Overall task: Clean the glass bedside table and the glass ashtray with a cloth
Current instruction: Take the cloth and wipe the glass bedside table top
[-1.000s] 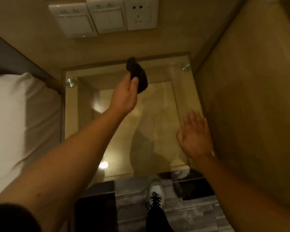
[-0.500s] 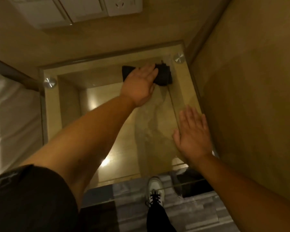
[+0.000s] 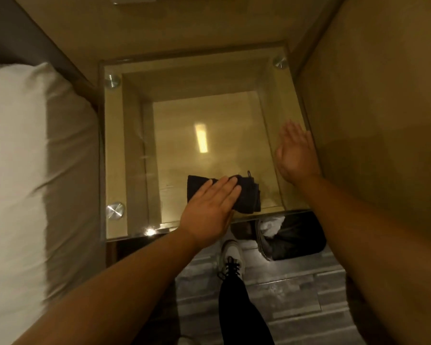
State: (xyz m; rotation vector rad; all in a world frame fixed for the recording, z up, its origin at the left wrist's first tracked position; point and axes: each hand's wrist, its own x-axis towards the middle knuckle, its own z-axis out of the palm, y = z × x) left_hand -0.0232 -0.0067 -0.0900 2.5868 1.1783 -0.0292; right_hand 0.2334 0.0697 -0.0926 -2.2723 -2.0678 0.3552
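Note:
The glass bedside table [image 3: 135, 135] fills the middle of the head view, a square glass top on a wooden box frame with round metal studs at its corners. A folded black cloth [image 3: 249, 195] lies flat on the glass near the front edge. My left hand [image 3: 209, 207] presses down on the cloth with flat fingers, covering its left half. My right hand [image 3: 296, 153] rests palm down on the glass at the right edge, fingers apart, holding nothing. No ashtray is in view.
A white pillow and bed [image 3: 30, 170] lie against the table's left side. Tan walls [image 3: 371, 120] close in behind and to the right. Below the front edge are grey floor tiles, my shoe [image 3: 230, 255] and a dark bin with white contents [image 3: 294, 235].
My left hand has pulled the black cloth across the glass from the far right corner back to the front edge. The right hand has stayed at the right edge.

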